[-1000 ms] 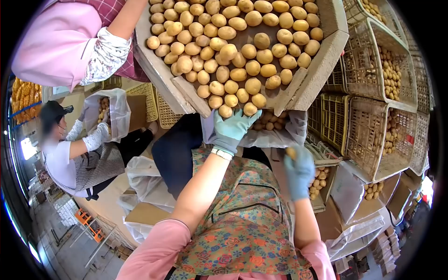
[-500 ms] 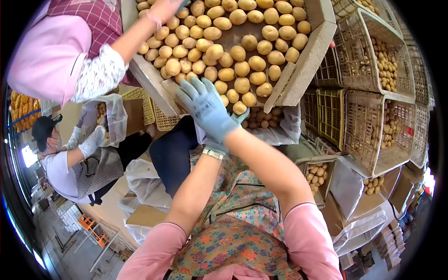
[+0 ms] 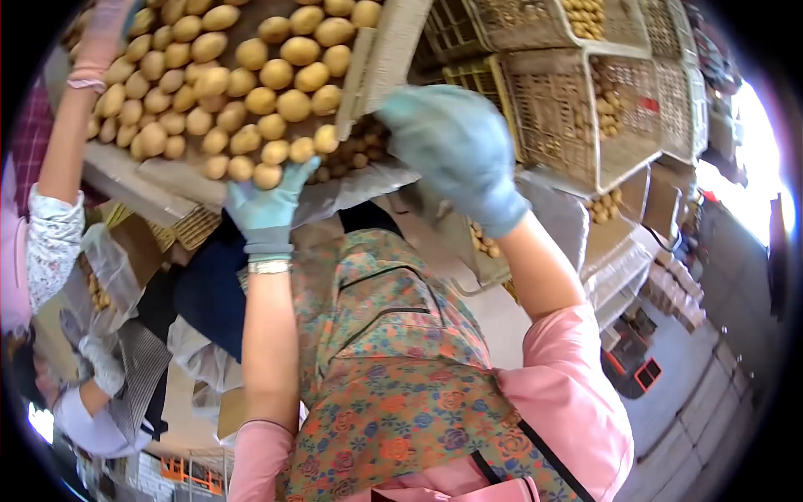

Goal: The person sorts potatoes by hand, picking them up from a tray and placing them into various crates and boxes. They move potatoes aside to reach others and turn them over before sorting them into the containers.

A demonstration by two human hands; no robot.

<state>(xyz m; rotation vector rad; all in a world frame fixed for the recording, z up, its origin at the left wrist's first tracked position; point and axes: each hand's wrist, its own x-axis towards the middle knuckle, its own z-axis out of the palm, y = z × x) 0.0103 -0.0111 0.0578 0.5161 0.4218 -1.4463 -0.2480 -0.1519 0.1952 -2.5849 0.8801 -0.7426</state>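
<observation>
My left hand (image 3: 269,205), in a pale blue glove, is at the front lip of a sorting tray, fingers and thumb apart, just below the nearest potatoes (image 3: 268,176). Its fingertips touch or nearly touch them. To the right, my right hand (image 3: 456,151), also gloved, is smeared by motion beside the tray's raised wooden side (image 3: 389,58). Its fingers point left and look bent; whether anything is in them cannot be made out. Below the tray's lip, a plastic-lined container (image 3: 343,194) holds more potatoes, partly hidden by the tray and my right hand.
Plastic crates (image 3: 552,125) with potatoes are stacked at the right. A co-worker's gloved hand (image 3: 109,38) reaches over the tray's left side. Another person (image 3: 100,393) works at a lined box (image 3: 117,276) on the lower left. A lined carton (image 3: 615,243) stands below the crates.
My right hand has swung from the potatoes at the tray's front across to the right of the tray. My left hand, formerly mostly hidden under my right arm, now shows. The view has turned right.
</observation>
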